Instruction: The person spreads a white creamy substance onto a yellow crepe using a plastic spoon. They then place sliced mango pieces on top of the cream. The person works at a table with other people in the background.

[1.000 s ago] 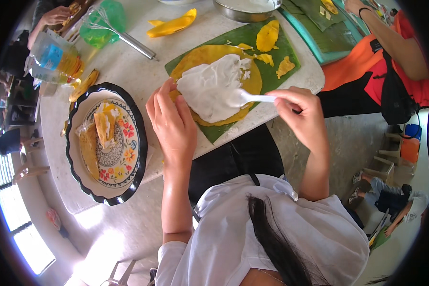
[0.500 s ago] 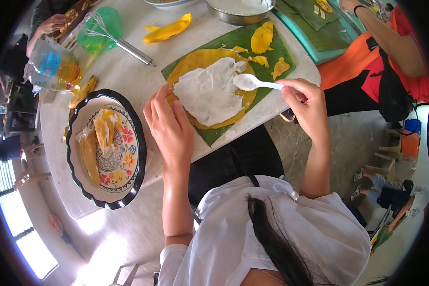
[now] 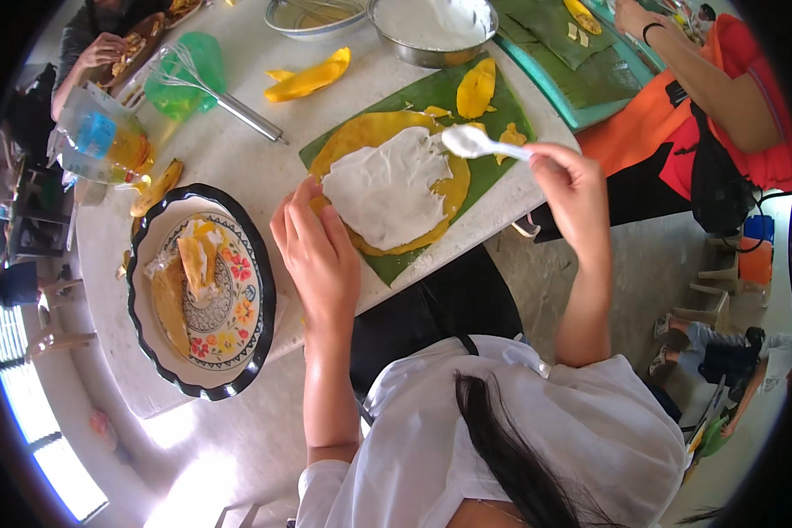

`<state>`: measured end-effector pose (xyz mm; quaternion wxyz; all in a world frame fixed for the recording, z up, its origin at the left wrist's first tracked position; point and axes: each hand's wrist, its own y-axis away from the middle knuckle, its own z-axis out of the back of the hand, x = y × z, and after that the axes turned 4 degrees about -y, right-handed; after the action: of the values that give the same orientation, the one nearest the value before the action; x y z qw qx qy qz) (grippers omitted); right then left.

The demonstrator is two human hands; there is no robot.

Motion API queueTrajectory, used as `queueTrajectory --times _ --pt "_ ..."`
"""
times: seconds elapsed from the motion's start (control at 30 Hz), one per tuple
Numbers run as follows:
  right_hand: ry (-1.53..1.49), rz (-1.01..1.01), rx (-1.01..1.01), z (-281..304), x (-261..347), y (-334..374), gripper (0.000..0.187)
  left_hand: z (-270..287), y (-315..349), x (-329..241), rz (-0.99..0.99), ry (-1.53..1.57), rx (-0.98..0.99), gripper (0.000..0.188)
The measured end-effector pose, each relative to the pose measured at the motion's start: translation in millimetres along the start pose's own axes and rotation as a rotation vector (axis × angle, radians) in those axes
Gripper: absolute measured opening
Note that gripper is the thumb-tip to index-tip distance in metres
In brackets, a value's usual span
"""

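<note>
A yellow crepe (image 3: 354, 141) lies flat on a green banana leaf (image 3: 510, 110), with white cream (image 3: 383, 194) spread over most of its middle. My right hand (image 3: 572, 189) pinches the handle of a white plastic spoon (image 3: 475, 141). The spoon's bowl, smeared with cream, hangs over the crepe's right edge and the leaf. At the crepe's left edge rests my left hand (image 3: 315, 251), its fingers extended and holding nothing. Torn yellow crepe pieces (image 3: 476, 88) lie on the leaf beyond the spoon.
A black-rimmed oval dish (image 3: 246, 352) with rolled crepes stands left. Behind are a whisk (image 3: 229, 104), an oil bottle (image 3: 106, 145), a green plastic bag (image 3: 185, 79), a mango piece (image 3: 310, 77) and a metal bowl of cream (image 3: 436, 57). Co-workers are at far left and right.
My right hand has raised the spoon from the cream and drawn it slightly to the right. My left hand stays at the crepe's edge. The whole view has shifted a little.
</note>
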<state>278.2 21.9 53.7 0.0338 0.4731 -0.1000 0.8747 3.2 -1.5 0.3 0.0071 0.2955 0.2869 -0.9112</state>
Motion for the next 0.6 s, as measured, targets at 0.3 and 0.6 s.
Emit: queueTrajectory --times 0.3,0.6 --pt "0.482 0.663 -0.328 -6.1 35.6 -139.9 0.02 -1.6 -2.8 -1.6 -0.006 0.019 -0.005 0.031" --pt "0.809 0.592 -0.056 -48.6 28.5 -204.1 0.018 -2.3 -1.6 2.3 -0.013 0.028 -0.013 0.031"
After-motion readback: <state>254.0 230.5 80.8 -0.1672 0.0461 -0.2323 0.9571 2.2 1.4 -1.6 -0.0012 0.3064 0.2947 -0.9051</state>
